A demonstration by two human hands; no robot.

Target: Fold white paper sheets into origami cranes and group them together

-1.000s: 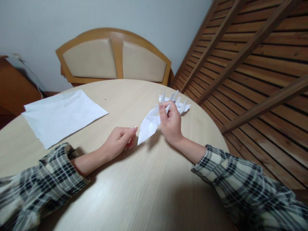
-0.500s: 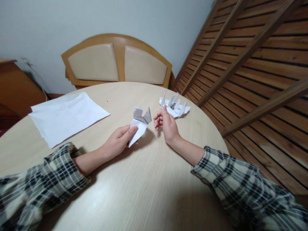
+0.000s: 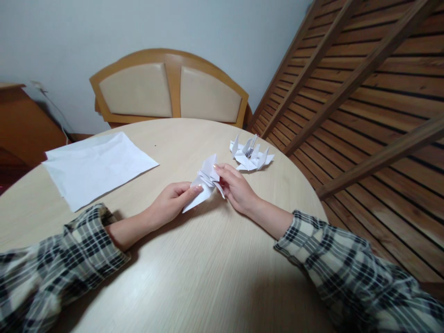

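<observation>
A white folded paper figure point(image 3: 205, 181) is held just above the round light-wood table point(image 3: 194, 268), near its middle. My left hand point(image 3: 171, 201) pinches its lower end between thumb and fingers. My right hand point(image 3: 236, 187) pinches its upper right part with thumb and forefinger. Both wrists rest on or close to the tabletop. Beyond my right hand lies a small heap of finished white folded paper figures point(image 3: 251, 155).
A stack of flat white paper sheets point(image 3: 99, 166) lies at the table's left. A wooden chair with beige padded back point(image 3: 169, 90) stands behind the table. Slatted wooden panelling point(image 3: 364, 92) runs along the right. A wooden cabinet point(image 3: 24, 125) is at far left.
The paper figure passed from my right hand to my left hand, which turned it upright. My right hand then came back and pinched its top.
</observation>
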